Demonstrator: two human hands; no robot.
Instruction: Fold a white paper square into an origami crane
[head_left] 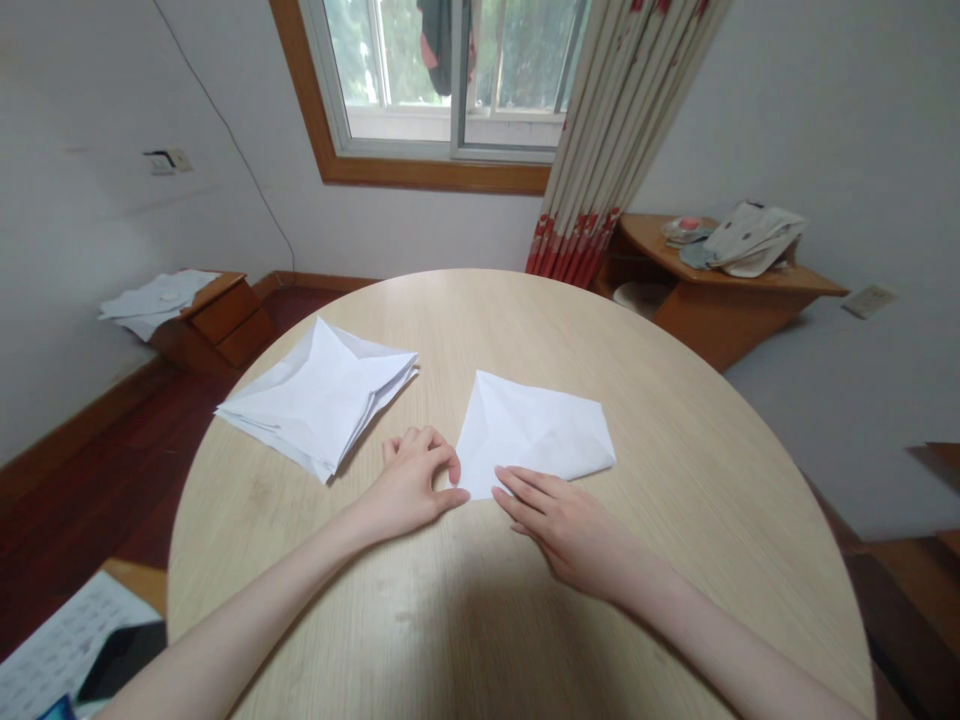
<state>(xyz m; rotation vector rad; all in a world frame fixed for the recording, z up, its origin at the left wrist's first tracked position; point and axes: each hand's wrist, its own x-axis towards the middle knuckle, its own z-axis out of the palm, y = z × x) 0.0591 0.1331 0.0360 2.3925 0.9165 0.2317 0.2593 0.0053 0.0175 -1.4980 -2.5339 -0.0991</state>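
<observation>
A folded sheet of white paper [551, 425] lies on the round wooden table [465, 310], with crease lines across it. At its lower left corner is my left hand [409, 485], fingers curled, thumb and index finger closed around the corner. My right hand [559, 520] rests flat along the sheet's lower edge, its fingers stretched out and the fingertips on the paper. To the left of the sheet sits a stack of creased white papers [322, 390], some with their edges slightly raised.
At the lower left, a dark phone [120, 660] lies on a printed sheet [67, 630]. Papers [157, 300] cover a small wooden cabinet [232, 320] on the left. Beyond the table are a window [450, 120] and a curtain [592, 150]. A wooden shelf [697, 300] holding a cloth bag [754, 240] stands on the right.
</observation>
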